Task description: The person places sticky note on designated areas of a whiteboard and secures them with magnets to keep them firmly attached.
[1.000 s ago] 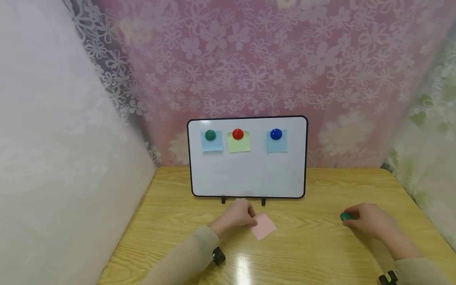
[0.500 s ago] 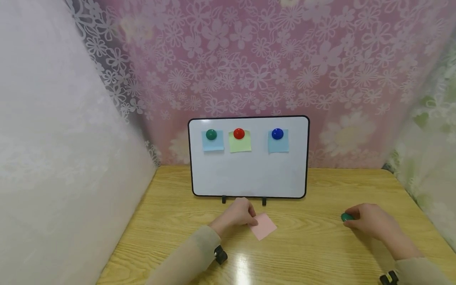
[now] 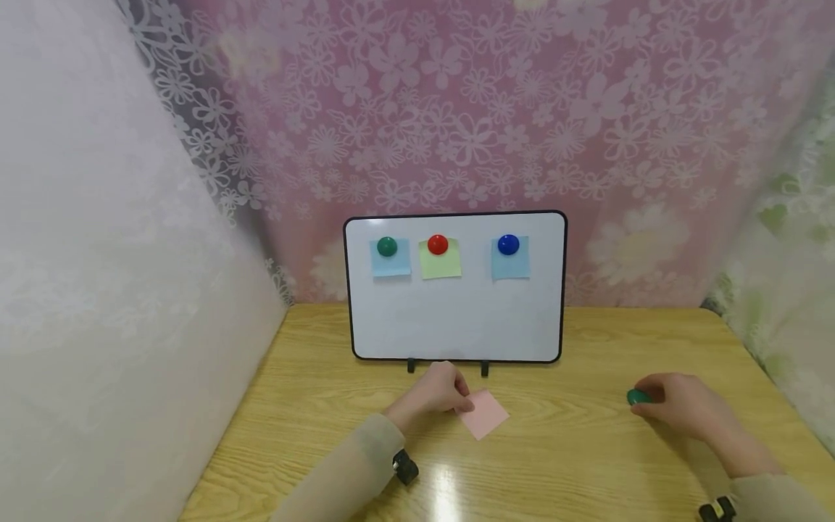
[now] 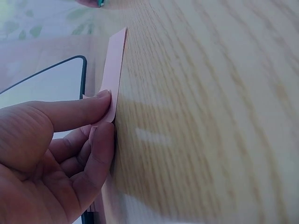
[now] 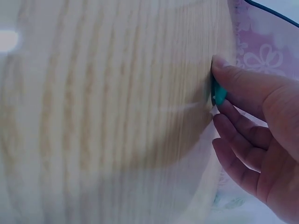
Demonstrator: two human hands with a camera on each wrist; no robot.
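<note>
Just in front of the whiteboard, my left hand (image 3: 440, 389) pinches one corner of a pink sticky note (image 3: 485, 415) between thumb and fingers. The left wrist view shows that pink sheet (image 4: 113, 70) edge-on, close to the tabletop. Out to the right, my right hand (image 3: 688, 406) holds a round green magnet (image 3: 638, 396) by its edges, at the table surface. In the right wrist view, thumb and fingertips grip the green magnet (image 5: 219, 92), and the other fingers are loosely curled.
A black-framed whiteboard (image 3: 457, 319) stands on small black feet. On it hang a blue note (image 3: 391, 267) under a green magnet (image 3: 387, 246), a green note (image 3: 440, 267) under a red magnet (image 3: 438, 244), and a blue note (image 3: 511, 268) under a blue magnet (image 3: 509, 244). Patterned curtains surround the wooden table (image 3: 561, 464).
Almost nothing differs. Both hands keep their hold on the pink sticky note and the green magnet, and the whole head view has shifted very slightly.
</note>
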